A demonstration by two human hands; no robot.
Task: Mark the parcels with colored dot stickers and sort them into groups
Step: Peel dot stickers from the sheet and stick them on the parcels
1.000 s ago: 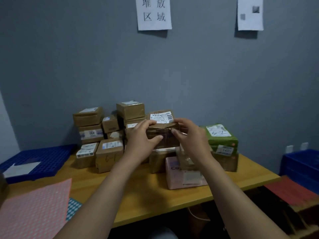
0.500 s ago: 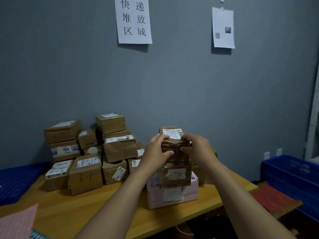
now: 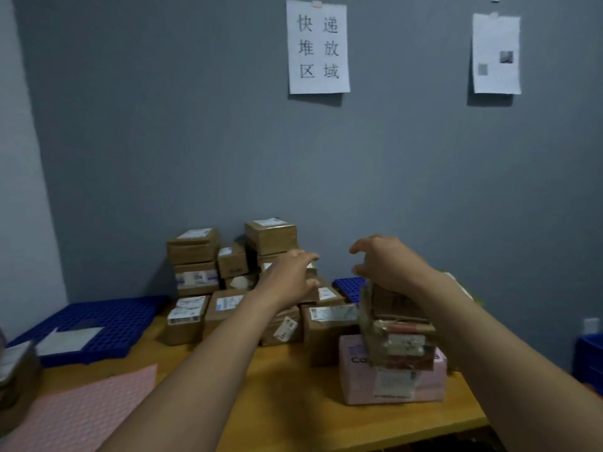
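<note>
A taped brown parcel (image 3: pixel 399 340) stands on a pink parcel (image 3: pixel 362 383) near the wooden table's right front edge. Above its top, my right hand (image 3: pixel 388 265) hovers with fingers spread and loosely bent, holding nothing. To the left, my left hand (image 3: pixel 290 277) is raised in front of a pile of brown parcels (image 3: pixel 195 265), fingers relaxed and empty. A pink sheet (image 3: pixel 81 412), apparently of dot stickers, lies at the table's front left corner.
A blue grid tray (image 3: pixel 104 318) with a white paper on it lies at the left of the table (image 3: pixel 287 402). Another blue tray (image 3: pixel 349 283) shows behind the parcels. Blue crates (image 3: pixel 589 357) stand at the far right. Two paper notices hang on the grey wall.
Both hands have let go of the brown parcel, which now rests on the pink parcel. The hands have lifted and parted. The camera has swung left.
</note>
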